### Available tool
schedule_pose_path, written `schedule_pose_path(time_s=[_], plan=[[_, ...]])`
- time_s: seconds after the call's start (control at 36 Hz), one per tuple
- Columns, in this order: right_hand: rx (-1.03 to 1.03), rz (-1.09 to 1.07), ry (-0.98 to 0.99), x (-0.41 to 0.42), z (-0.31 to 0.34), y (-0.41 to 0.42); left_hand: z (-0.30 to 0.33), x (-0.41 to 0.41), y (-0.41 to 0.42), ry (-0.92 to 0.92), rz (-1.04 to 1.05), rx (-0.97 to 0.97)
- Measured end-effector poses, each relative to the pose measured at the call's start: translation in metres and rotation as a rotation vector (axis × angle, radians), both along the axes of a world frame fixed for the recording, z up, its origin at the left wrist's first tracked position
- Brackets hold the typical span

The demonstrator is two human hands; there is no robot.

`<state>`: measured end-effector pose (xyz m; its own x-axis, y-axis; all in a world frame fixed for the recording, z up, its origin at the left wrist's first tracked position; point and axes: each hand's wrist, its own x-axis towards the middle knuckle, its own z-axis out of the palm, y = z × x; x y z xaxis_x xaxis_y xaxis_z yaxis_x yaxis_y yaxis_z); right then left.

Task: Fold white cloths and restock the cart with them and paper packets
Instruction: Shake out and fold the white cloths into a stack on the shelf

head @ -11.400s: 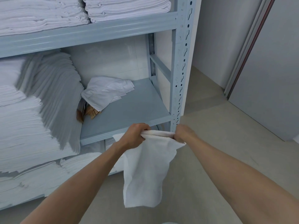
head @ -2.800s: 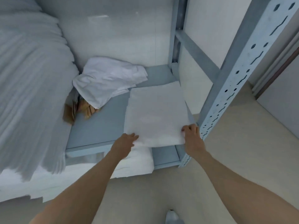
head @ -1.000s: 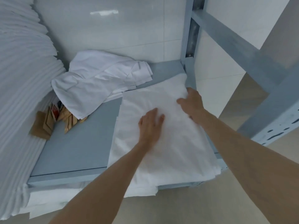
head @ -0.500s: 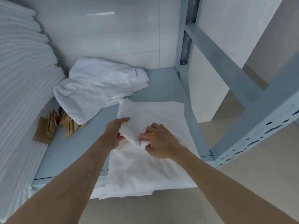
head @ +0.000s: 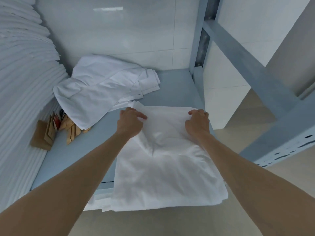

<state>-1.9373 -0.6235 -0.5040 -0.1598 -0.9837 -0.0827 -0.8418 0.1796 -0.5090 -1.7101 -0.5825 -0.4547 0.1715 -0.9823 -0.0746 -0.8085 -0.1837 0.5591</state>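
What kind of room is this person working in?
Probably a linen storeroom, perhaps in a hotel or restaurant. A tall stack of folded white linen fills the grey metal shelf, and brown paper packets lie beside it.

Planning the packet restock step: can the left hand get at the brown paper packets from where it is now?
Probably yes. The brown paper packets lie uncovered on the shelf, left of the left hand, with bare shelf between. But that hand's grip is on the white cloth, so it must let go first.
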Motion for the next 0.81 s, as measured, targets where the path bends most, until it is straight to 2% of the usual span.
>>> schedule_pose_path(time_s=[0.11,0.14,0.28,0.36,0.42,0.53,0.61,0.72,0.81], plan=[[0.011,0.020,-0.060,-0.006,-0.011,-0.016,0.007,-0.041,-0.007,-0.338,-0.353,0.075],[0.009,0.026,-0.069,-0.007,-0.013,-0.020,0.005,-0.055,-0.007,-0.377,-0.423,0.069],[0.034,0.039,-0.028,-0.016,-0.023,-0.036,-0.014,-0.115,0.004,-0.334,-0.662,0.036],[0.070,0.043,-0.018,-0.023,-0.027,-0.043,-0.027,-0.126,0.009,-0.201,-0.631,-0.008],[0.102,0.022,-0.028,-0.026,-0.027,-0.046,-0.033,-0.126,0.007,-0.181,-0.640,-0.033],[0.167,0.080,-0.137,-0.030,-0.023,-0.054,-0.032,-0.131,0.011,-0.085,-0.768,0.076],[0.197,0.173,-0.145,-0.033,-0.020,-0.062,-0.033,-0.138,0.019,-0.129,-0.881,0.106],[0.129,0.256,0.005,-0.033,-0.022,-0.067,-0.035,-0.140,0.023,-0.163,-0.935,0.121],[0.095,0.313,-0.117,-0.032,-0.018,-0.064,-0.034,-0.138,0.026,-0.172,-0.966,0.128]])
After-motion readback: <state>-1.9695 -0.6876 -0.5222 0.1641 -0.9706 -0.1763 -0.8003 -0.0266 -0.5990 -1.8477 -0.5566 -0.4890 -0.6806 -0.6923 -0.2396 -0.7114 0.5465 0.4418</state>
